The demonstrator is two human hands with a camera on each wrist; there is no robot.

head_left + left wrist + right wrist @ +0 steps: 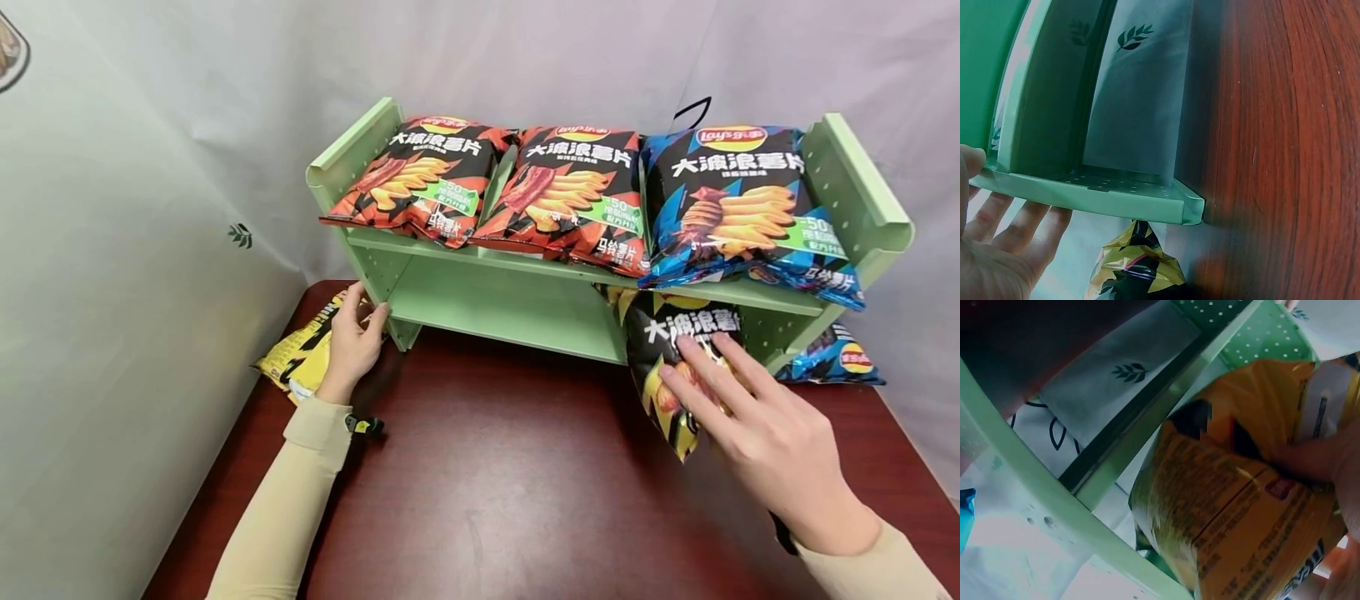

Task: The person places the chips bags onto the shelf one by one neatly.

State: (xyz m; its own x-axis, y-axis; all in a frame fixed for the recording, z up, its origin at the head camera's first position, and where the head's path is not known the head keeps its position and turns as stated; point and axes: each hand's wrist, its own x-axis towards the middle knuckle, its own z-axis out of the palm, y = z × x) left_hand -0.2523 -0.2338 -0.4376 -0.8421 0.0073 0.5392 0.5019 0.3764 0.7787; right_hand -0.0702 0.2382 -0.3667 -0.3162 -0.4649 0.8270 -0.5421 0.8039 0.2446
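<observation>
A green two-tier shelf rack [495,304] stands on the table. At its left end my left hand [356,342] grips the side panel; the left wrist view has the thumb on one face of the panel [1104,203] and the fingers [1022,228] on the other. My right hand [780,433] holds a black-and-yellow bag of potato chips [667,400], tilted at the right end of the lower tier. In the right wrist view its yellow back [1241,512] faces the camera, with the thumb [1310,459] pressed into it and the other fingers mostly hidden behind.
On the upper tier sit two red-and-black chip bags [573,196] and one blue-and-black bag [738,200]. A yellow bag [303,358] lies on the table outside the rack's left end, another blue bag [832,354] beyond its right end. Pale curtains [247,125] hang behind and at the left.
</observation>
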